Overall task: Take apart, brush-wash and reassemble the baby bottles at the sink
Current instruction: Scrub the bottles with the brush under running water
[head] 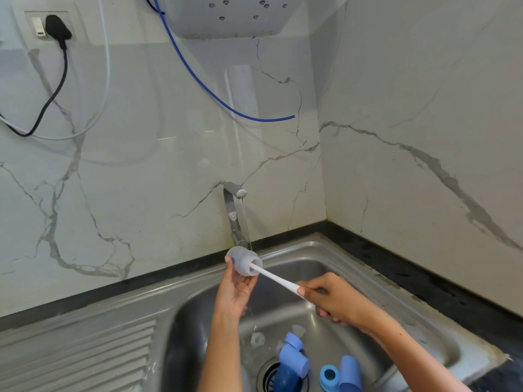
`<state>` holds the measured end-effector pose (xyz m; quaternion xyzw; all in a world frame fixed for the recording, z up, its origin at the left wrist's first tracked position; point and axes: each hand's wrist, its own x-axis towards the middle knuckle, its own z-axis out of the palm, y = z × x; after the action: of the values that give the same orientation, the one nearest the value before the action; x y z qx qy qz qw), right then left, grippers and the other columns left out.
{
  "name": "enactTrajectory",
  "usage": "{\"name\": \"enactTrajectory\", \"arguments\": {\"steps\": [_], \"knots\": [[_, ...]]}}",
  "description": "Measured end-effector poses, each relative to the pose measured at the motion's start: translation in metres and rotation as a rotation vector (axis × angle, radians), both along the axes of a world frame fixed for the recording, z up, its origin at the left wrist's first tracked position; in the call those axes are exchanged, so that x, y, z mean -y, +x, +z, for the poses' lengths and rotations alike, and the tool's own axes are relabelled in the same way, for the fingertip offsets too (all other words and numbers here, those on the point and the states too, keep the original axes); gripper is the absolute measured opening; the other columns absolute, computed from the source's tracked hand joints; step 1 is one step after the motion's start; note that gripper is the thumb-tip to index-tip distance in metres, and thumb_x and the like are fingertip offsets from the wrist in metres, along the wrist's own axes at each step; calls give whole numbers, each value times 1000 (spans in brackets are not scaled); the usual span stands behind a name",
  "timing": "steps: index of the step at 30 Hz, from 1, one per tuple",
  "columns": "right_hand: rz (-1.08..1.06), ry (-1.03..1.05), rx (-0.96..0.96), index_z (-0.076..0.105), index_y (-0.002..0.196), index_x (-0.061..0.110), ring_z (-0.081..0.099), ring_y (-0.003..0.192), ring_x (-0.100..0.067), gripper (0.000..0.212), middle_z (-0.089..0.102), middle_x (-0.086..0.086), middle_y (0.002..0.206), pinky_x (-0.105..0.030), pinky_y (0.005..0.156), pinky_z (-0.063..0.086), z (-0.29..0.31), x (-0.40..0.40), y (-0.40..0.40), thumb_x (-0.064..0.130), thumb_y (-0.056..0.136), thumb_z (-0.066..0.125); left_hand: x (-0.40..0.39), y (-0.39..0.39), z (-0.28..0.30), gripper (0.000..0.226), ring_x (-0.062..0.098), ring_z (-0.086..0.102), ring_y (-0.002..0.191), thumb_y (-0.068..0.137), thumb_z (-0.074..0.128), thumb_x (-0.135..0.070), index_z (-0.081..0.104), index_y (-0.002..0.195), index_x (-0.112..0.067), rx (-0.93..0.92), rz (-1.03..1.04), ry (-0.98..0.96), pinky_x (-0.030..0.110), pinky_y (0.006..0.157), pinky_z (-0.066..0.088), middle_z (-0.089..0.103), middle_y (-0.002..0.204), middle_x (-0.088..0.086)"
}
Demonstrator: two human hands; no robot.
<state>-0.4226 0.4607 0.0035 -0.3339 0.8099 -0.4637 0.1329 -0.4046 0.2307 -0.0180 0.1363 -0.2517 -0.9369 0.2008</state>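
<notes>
over sink (353,258), one bottle (244,261), one brush (276,280)

Sink (325,250): stainless steel, brushed, dull sheen; drainboard (85,357) ribbed, same metal. Tap (233,202): polished metal, mirror-bright. Wall (141,165): glossy white marble-look slab, grey veins, reflective. Counter (396,267): dark speckled stone, semi-gloss. Bottle (243,261) in left hand (235,290): translucent frosted plastic, smooth. Brush handle (276,278) in right hand (334,301): white plastic, smooth. Caps (349,372) in basin: matt blue plastic. Hose (198,77): glossy blue plastic.
</notes>
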Motion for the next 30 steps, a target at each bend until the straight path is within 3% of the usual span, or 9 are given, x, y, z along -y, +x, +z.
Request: {"name": "enactTrajectory", "arguments": {"steps": [3,6,11,16,19,23,26,28,30], "knots": [[62,67,85,64,115,33,36,40,-4,21,61,-7,70,-16,39,32,3,-10,-7,36,98,52,6,2,-2,55,30,63,88,90,58,-37,47,131,-1,16,1,7,40,59,60,61,105,19],[-37,178,-70,64,117,32,42,41,-1,23,53,6,60,-14,44,37,-1,-8,-11,35,98,52,2,-1,-2,43,31,61,98,88,63,-27,53,121,-2,144,48,-140,44,65,57,58,117,20],[-116,167,-203,63,124,32,55,63,-6,30,69,9,87,-26,68,54,-13,1,-6,38,97,54,-8,-3,-8,50,30,62,93,86,66,-27,49,126,-1,199,113,-146,41,66,55,60,111,19],[-64,90,-165,64,124,26,50,52,-1,28,64,25,70,-13,48,42,-7,9,1,30,98,54,-9,2,-5,47,30,61,84,88,63,-34,49,123,-4,150,135,11,34,50,59,59,98,17],[1,165,-80,66,118,22,42,40,0,25,56,20,51,-11,43,34,3,-5,-4,29,98,53,-9,4,-8,41,32,62,87,86,68,-28,53,114,-4,218,172,-41,41,62,59,60,107,19],[-106,329,-296,67,119,30,54,62,1,28,62,16,80,-13,62,42,6,-15,-12,39,98,50,-17,1,-6,27,32,65,89,79,76,-18,57,87,-1,347,319,-165,45,76,57,64,98,20],[-224,403,-504,53,133,42,55,75,-5,35,66,12,105,-21,69,44,3,-13,-9,43,100,44,-20,-1,-8,24,26,65,75,78,77,-15,60,86,0,372,317,-184,32,60,59,65,84,15],[-263,433,-593,50,137,39,59,80,-11,36,67,6,102,-26,71,47,0,-8,-11,42,102,39,-26,-3,-13,22,19,58,61,79,73,-1,64,96,7,430,316,-175,20,44,54,60,71,12],[-234,411,-581,50,137,35,63,86,-15,37,67,3,103,-28,74,49,-3,1,-12,40,102,38,-37,-6,-10,19,15,53,57,79,70,6,64,96,9,438,275,-211,19,41,52,54,65,10]]}}
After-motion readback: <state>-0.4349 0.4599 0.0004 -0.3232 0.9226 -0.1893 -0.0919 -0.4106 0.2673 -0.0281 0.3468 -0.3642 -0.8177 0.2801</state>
